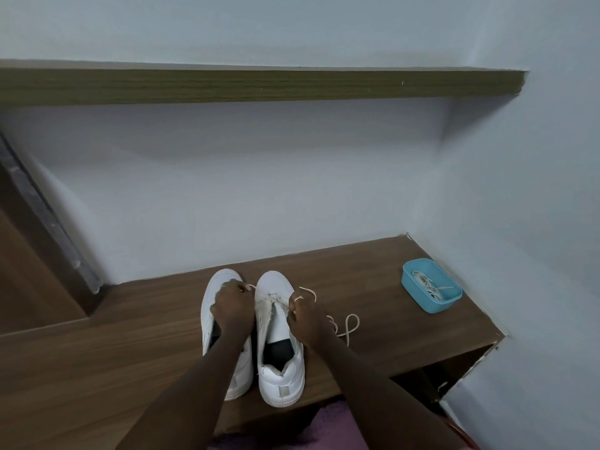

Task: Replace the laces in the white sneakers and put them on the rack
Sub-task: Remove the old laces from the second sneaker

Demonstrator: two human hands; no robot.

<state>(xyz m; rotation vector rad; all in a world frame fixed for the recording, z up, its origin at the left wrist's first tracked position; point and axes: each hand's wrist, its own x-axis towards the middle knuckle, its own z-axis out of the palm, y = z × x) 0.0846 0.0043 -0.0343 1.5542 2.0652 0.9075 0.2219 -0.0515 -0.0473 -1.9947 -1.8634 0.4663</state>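
Head camera: A person's two bare hands work at a pair of white leather low-top sneakers standing side by side, toes toward the wall, on a brown wood-grain cabinet top (pixel 130 352). The left hand (pixel 232 306) hovers over the forepart of the left sneaker (pixel 211 306), fingers curled, its fingertips pinching one end of a thin off-white shoelace (pixel 348 332). From there the shoelace crosses to the lowest eyelets of the right sneaker (pixel 281 375), whose tongue lies open and whose upper eyelets are bare. The right hand (pixel 305 315), a pale ring (pixel 298 298) on one finger, is closed in a pinch on the same shoelace at the right edge of that sneaker's eyelet row; the slack (a good length of it) arcs above the knuckles and trails in loops on the cabinet top just beside the right sneaker. The left sneaker shows no lace, though the hand and forearm hide much of its throat. Well apart to the right, near the corner of the pale blue-grey wall (pixel 227 196), sits a small light-blue rectangular plastic tub (pixel 415 295) holding a tangle of off-white spare laces (pixel 428 284). A long olive-brown wooden shelf (pixel 259 86) runs along the wall above. A dark open compartment (pixel 422 381) shows under the cabinet top's right end, and purple fabric (pixel 328 423) shows at the bottom edge between the forearms.
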